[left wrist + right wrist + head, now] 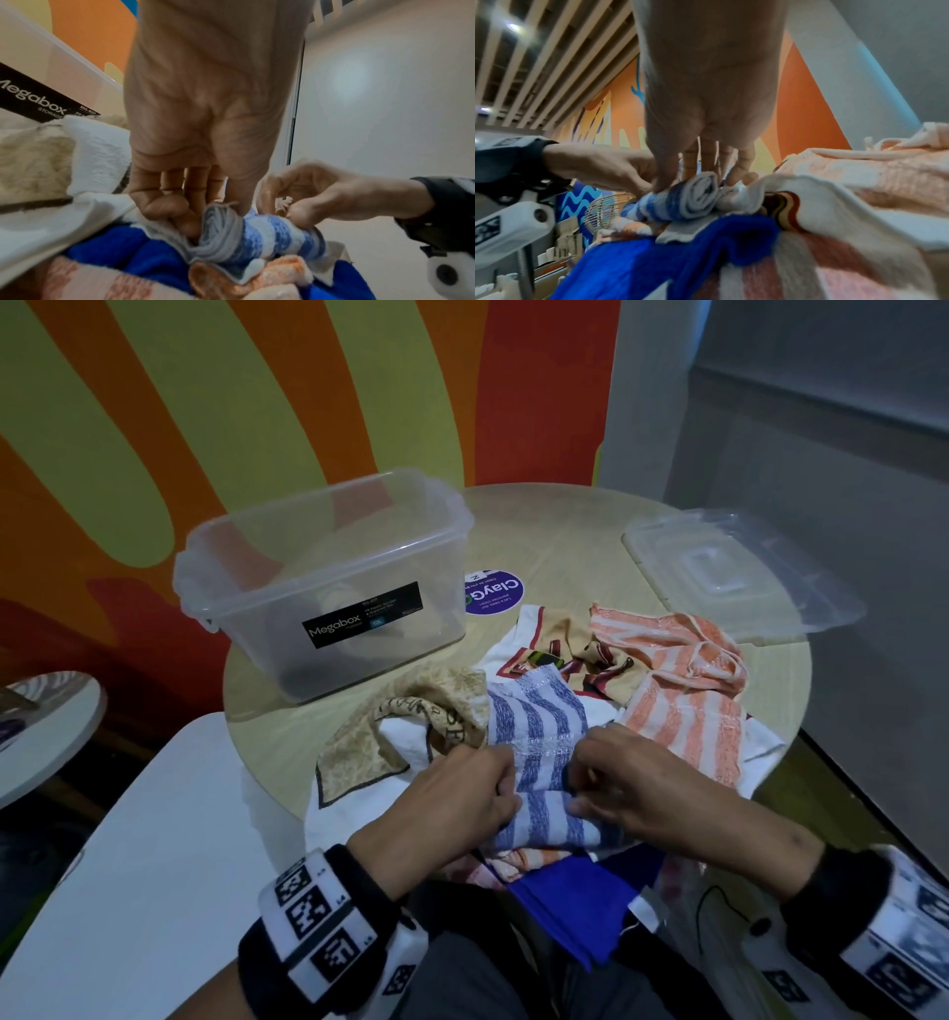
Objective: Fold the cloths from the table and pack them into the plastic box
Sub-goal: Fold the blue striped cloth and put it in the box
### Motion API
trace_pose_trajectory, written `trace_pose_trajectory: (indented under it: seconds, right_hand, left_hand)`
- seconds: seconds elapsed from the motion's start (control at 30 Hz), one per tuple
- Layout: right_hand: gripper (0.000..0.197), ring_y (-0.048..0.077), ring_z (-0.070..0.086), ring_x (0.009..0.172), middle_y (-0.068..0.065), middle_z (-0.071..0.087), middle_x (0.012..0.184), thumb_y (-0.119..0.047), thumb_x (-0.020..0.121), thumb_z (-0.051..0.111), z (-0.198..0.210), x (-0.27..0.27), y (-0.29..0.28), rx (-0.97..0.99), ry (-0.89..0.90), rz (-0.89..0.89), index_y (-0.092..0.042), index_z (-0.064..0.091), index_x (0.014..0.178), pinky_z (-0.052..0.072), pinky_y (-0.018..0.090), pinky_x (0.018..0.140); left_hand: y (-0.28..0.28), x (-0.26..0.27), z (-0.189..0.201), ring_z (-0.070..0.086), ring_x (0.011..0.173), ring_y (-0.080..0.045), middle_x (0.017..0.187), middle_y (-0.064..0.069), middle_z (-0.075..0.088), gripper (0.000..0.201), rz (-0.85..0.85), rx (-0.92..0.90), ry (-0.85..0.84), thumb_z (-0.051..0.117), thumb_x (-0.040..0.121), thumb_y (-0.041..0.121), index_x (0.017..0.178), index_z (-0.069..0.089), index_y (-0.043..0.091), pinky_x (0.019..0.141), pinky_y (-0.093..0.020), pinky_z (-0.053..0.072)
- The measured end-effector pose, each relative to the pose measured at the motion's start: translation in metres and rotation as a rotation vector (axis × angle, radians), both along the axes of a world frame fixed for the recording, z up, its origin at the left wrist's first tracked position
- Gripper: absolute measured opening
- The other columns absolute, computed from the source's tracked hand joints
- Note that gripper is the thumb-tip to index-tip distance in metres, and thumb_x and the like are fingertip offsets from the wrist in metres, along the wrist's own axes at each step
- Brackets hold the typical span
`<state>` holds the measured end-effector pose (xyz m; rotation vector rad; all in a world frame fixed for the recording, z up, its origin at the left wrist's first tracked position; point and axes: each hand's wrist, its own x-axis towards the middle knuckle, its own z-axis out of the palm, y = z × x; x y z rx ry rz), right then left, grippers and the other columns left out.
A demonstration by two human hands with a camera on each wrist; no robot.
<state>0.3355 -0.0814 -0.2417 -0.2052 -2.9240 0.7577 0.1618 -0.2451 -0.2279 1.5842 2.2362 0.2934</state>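
Observation:
A blue-and-white striped cloth (539,762) lies on the cloth pile at the near edge of the round table (565,546), its near part wound into a roll (259,237). My left hand (462,798) grips the roll's left end with curled fingers (164,211). My right hand (631,793) pinches the right end (700,194). The clear plastic box (318,577) stands at the back left, open; its contents are unclear through the wall.
The box's clear lid (739,572) lies at the back right. Around the roll lie a beige printed cloth (411,726), an orange-striped cloth (683,690), a white cloth with red trim (544,634) and a solid blue cloth (570,911) at the near edge. A white chair (133,865) stands at left.

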Motion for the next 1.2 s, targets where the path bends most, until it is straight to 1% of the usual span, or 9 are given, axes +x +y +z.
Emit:
trace_pose_trajectory:
  seconds: [0.1, 0.17, 0.27, 0.43, 0.63, 0.73, 0.87, 1.0, 1.2]
  right_hand:
    - [0.043, 0.006, 0.044, 0.102, -0.014, 0.05, 0.111, -0.063, 0.088, 0.063, -0.001, 0.001, -0.01, 0.058, -0.055, 0.11, -0.029, 0.056, 0.115, 0.041, 0.024, 0.086]
    - [0.044, 0.01, 0.047, 0.105, -0.011, 0.051, 0.115, -0.056, 0.089, 0.065, -0.006, -0.001, -0.011, 0.127, -0.074, 0.131, -0.027, 0.055, 0.121, 0.043, 0.028, 0.087]
    - [0.008, 0.001, 0.046, 0.092, -0.013, 0.051, 0.098, -0.035, 0.096, 0.063, -0.003, -0.01, -0.008, 0.058, -0.028, 0.133, -0.033, 0.055, 0.098, 0.042, 0.022, 0.08]
    - [0.023, 0.001, 0.046, 0.076, -0.011, 0.047, 0.088, -0.033, 0.1, 0.062, 0.011, -0.022, 0.011, -0.196, -0.275, 0.039, -0.018, 0.054, 0.084, 0.036, 0.023, 0.072]
    - [0.031, 0.008, 0.05, 0.069, -0.009, 0.053, 0.079, -0.046, 0.102, 0.054, 0.013, -0.028, 0.021, -0.391, -0.29, -0.115, -0.023, 0.055, 0.082, 0.04, 0.032, 0.071]
    - [0.027, 0.005, 0.052, 0.09, -0.014, 0.055, 0.099, -0.056, 0.095, 0.06, 0.011, -0.025, 0.016, -0.129, -0.083, -0.098, -0.03, 0.057, 0.105, 0.046, 0.03, 0.079]
    - [0.061, 0.003, 0.04, 0.117, -0.019, 0.044, 0.127, -0.067, 0.083, 0.066, 0.008, -0.018, 0.009, 0.049, 0.022, 0.008, -0.037, 0.048, 0.132, 0.039, 0.021, 0.095]
    - [0.039, 0.012, 0.048, 0.106, -0.01, 0.054, 0.118, -0.033, 0.089, 0.068, -0.005, -0.027, 0.009, 0.242, 0.038, 0.065, -0.028, 0.055, 0.126, 0.048, 0.035, 0.087]
    - [0.012, 0.01, 0.058, 0.087, -0.003, 0.066, 0.1, -0.02, 0.1, 0.06, 0.02, -0.038, 0.022, -0.061, -0.1, 0.106, -0.018, 0.068, 0.109, 0.049, 0.039, 0.076]
  left_hand:
    - [0.005, -0.005, -0.001, 0.06, 0.087, -0.027, 0.086, -0.002, 0.063, 0.013, 0.037, -0.008, -0.01, 0.061, 0.094, 0.023, 0.085, 0.051, 0.022, 0.065, -0.037, 0.039]
    - [0.007, -0.005, -0.001, 0.061, 0.088, -0.03, 0.087, -0.003, 0.063, 0.016, 0.034, -0.024, -0.004, 0.058, 0.094, 0.021, 0.081, 0.048, 0.023, 0.069, -0.042, 0.047]
    - [0.005, -0.001, 0.004, 0.059, 0.093, -0.027, 0.09, 0.001, 0.058, 0.018, -0.024, 0.025, 0.103, 0.057, 0.097, 0.026, 0.082, 0.046, 0.025, 0.07, -0.039, 0.044]
    - [-0.005, 0.0, 0.016, 0.05, 0.092, -0.013, 0.093, 0.009, 0.053, 0.039, -0.189, 0.106, 0.091, 0.062, 0.09, 0.062, 0.094, 0.057, 0.024, 0.076, -0.035, 0.045]
    - [0.01, -0.023, 0.002, 0.058, 0.076, -0.023, 0.081, -0.003, 0.063, 0.025, -0.141, 0.17, -0.013, 0.055, 0.103, 0.036, 0.089, 0.059, 0.016, 0.066, -0.039, 0.043]
    - [0.015, -0.035, -0.001, 0.06, 0.083, -0.017, 0.089, 0.004, 0.063, 0.019, -0.054, 0.174, -0.138, 0.058, 0.102, 0.041, 0.1, 0.058, 0.022, 0.071, -0.039, 0.044]
    - [0.014, -0.044, -0.003, 0.051, 0.069, -0.002, 0.077, 0.017, 0.057, 0.02, -0.014, 0.174, -0.289, 0.064, 0.099, 0.041, 0.098, 0.058, 0.022, 0.068, -0.035, 0.043]
    - [0.018, -0.046, 0.003, 0.048, 0.058, 0.003, 0.063, 0.029, 0.055, 0.021, 0.043, 0.152, -0.363, 0.069, 0.097, 0.037, 0.096, 0.064, 0.016, 0.062, -0.026, 0.039]
    - [0.015, -0.034, 0.022, 0.051, 0.079, -0.003, 0.088, 0.014, 0.058, 0.034, 0.025, 0.261, -0.071, 0.071, 0.087, 0.058, 0.098, 0.058, 0.028, 0.065, -0.028, 0.038]
